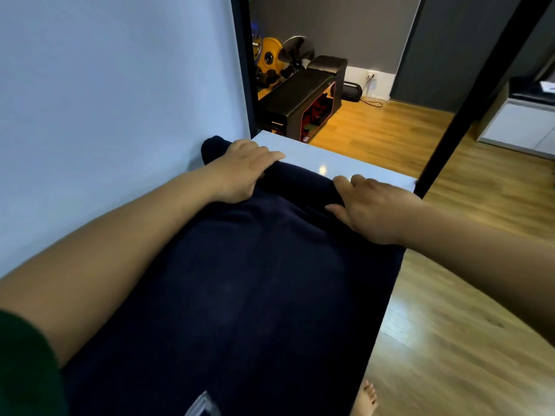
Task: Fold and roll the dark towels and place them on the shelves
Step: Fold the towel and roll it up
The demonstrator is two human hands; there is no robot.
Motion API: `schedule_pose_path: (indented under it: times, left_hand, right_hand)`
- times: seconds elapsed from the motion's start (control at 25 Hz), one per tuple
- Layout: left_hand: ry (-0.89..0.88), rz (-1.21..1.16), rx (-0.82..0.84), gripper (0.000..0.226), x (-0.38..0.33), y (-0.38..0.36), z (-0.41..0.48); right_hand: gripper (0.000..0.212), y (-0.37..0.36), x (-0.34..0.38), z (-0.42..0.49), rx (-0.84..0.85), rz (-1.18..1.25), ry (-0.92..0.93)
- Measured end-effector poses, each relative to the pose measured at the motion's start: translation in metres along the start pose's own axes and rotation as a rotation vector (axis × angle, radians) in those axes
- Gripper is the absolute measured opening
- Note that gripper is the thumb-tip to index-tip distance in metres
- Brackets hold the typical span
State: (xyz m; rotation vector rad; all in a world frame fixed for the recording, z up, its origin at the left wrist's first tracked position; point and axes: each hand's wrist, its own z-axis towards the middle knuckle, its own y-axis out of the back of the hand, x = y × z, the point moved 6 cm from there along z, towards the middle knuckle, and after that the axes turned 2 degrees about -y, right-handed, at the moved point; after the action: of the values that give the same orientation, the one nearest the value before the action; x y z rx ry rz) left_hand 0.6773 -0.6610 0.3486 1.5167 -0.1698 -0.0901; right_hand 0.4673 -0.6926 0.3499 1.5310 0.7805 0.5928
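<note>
Nearest, a green sleeve [24, 370] covers the left upper arm, and a bare foot [365, 397] stands on the wood floor [450, 340] just beside the towel's right edge; the dark towel [240, 295] lies flat along a white shelf surface [330, 163], its left side against the pale wall [105, 100], its right edge running along the surface's open side; at its far end the cloth is bunched into a thick roll lying crosswise; the left hand [243, 169] curls its fingers over the roll near the wall, and the right hand [375, 205] grips the roll's other end, thumb on the near side; beyond the roll a bare strip of surface reaches the far edge; a black post [468, 100] rises at the far right corner; farther off, open floor leads to a black bench [300, 97] and a yellow weight plate [268, 57].
</note>
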Motion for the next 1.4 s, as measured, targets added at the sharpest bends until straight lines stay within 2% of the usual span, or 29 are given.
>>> schedule_pose_path:
  times: [0.24,0.32,0.56,0.64,0.84,0.92,1.0,1.08,1.16,1.32,1.4]
  left_hand:
    - [-0.017,-0.085,-0.148,0.041,0.003,0.002,0.015]
    - [-0.029,-0.105,-0.205,0.04,0.001,0.004,0.009]
    - [0.114,-0.111,-0.226,0.043,-0.004,0.01,-0.008]
    - [0.122,-0.149,-0.232,0.042,-0.004,0.01,-0.015]
    - [0.017,-0.227,-0.239,0.046,-0.001,0.006,-0.057]
    - [0.065,-0.24,-0.228,0.049,0.001,0.006,-0.078]
    - [0.102,-0.119,-0.247,0.054,0.001,0.012,-0.089]
    - [0.013,0.147,-0.271,0.055,-0.006,0.02,-0.083]
    - [-0.045,0.269,-0.218,0.05,-0.01,0.027,-0.066]
    - [-0.029,0.024,0.021,0.039,-0.008,0.035,-0.034]
    - [-0.008,-0.069,0.172,0.035,-0.008,0.026,-0.026]
  right_hand:
    - [0.052,0.001,-0.01,0.015,-0.065,-0.185,-0.112]
    - [0.06,-0.002,-0.009,0.013,-0.086,-0.241,-0.107]
    - [0.094,0.0,0.014,-0.013,0.031,0.012,-0.122]
    - [0.096,-0.001,0.031,-0.028,0.009,0.011,-0.112]
    - [0.095,-0.011,0.063,-0.055,-0.036,0.02,-0.08]
    - [0.093,-0.01,0.073,-0.063,-0.061,0.041,-0.049]
    - [0.092,-0.011,0.084,-0.075,-0.055,0.037,-0.001]
    - [0.091,-0.005,0.091,-0.083,-0.046,-0.008,0.038]
    - [0.082,0.012,0.085,-0.074,-0.055,-0.028,0.03]
    - [0.048,0.046,0.041,-0.02,-0.15,0.042,-0.04]
    - [0.054,0.034,0.03,-0.012,-0.113,0.069,-0.087]
